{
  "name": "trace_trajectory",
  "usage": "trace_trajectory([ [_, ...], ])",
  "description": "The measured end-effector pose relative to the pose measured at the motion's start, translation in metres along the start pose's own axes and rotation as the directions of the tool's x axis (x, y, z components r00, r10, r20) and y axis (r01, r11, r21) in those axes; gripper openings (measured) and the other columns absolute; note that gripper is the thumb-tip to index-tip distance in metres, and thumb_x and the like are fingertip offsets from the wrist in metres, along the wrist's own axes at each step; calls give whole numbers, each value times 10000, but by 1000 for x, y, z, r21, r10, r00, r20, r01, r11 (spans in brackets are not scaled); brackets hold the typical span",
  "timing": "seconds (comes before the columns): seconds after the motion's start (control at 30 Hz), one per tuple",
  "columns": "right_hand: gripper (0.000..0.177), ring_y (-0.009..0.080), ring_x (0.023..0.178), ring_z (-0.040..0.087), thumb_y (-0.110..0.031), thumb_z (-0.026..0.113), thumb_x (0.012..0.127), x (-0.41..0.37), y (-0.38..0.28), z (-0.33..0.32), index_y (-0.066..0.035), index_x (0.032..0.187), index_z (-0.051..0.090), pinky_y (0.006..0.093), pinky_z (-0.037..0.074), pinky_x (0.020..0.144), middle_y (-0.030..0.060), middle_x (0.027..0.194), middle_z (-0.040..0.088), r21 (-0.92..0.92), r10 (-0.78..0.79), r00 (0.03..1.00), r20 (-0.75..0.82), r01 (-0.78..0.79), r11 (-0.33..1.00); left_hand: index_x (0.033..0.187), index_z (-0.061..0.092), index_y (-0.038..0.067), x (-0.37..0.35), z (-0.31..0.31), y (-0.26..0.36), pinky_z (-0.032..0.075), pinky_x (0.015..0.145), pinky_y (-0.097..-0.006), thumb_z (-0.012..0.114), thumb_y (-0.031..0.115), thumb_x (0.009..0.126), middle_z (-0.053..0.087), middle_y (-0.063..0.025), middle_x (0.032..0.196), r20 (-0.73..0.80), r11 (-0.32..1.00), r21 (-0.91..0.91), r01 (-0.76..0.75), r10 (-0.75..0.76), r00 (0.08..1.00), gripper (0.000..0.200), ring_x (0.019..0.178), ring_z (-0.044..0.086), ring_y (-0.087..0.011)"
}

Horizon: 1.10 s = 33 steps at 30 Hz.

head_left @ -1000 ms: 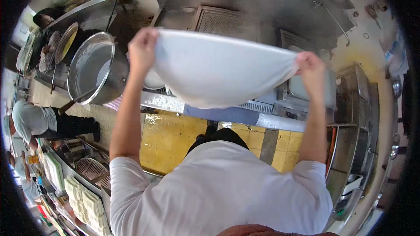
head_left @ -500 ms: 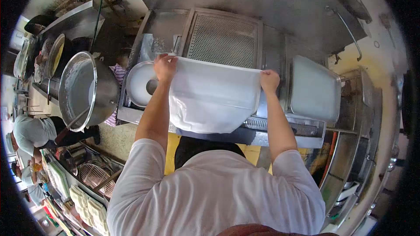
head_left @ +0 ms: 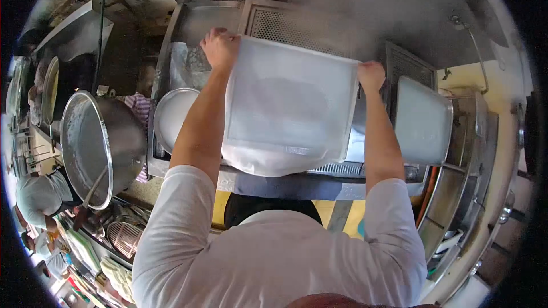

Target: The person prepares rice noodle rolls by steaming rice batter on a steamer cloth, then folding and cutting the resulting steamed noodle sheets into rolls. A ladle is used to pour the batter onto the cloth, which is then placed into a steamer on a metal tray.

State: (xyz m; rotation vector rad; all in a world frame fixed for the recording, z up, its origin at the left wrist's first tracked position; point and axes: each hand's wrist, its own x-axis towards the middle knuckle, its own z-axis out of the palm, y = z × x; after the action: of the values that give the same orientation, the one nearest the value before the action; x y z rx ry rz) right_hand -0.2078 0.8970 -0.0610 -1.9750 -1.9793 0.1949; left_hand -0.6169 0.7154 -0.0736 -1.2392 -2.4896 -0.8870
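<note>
Left hand (head_left: 221,49), right hand (head_left: 371,76); white cloth (head_left: 291,105) between

Soft light, dim upper left, pale haze (head_left: 365,20), fisheye-bent edges, black corners

Cloth (head_left: 291,102) before you, grate (head_left: 274,25) behind it, pan (head_left: 173,118) to its left, pot (head_left: 127,148) farther left, utensil (head_left: 97,187) in the pot, tray (head_left: 422,122) to your right

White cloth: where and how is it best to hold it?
Probably grip the white cloth at both far corners, left hand coming from the left, right hand from the right: the far edge runs straight between these corners, while the near edge looks loose and rounded.
</note>
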Motion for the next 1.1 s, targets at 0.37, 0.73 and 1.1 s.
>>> trace_trajectory([
  [0.37,332,341,1038,687,-387,704,826,47,-18,11,-98,976,772,455,538,900,165,1095,725,-103,41,993,113,-29,994,835,809,210,37,29,-1,369,1034,-468,742,287,773,667,15,1153,-1,999,-43,-29,29,1000,120,1100,591,-235],
  [0.73,513,272,649,688,-237,652,857,5,-60,11,-54,1334,603,417,540,564,181,805,705,45,-58,847,528,40,998,1034,762,136,45,26,-15,429,1002,-495,660,200,787,650,-115,1225,33,954,-298,37,-29,999,274,1175,582,-317],
  [1.1,717,112,531,530,-140,636,921,-65,-192,16,19,1533,296,278,434,458,56,739,617,571,-263,685,679,-268,776,1157,723,180,41,2,-17,455,1011,-477,626,118,809,592,-127,1318,157,962,-145,-232,254,955,367,1231,534,-346],
])
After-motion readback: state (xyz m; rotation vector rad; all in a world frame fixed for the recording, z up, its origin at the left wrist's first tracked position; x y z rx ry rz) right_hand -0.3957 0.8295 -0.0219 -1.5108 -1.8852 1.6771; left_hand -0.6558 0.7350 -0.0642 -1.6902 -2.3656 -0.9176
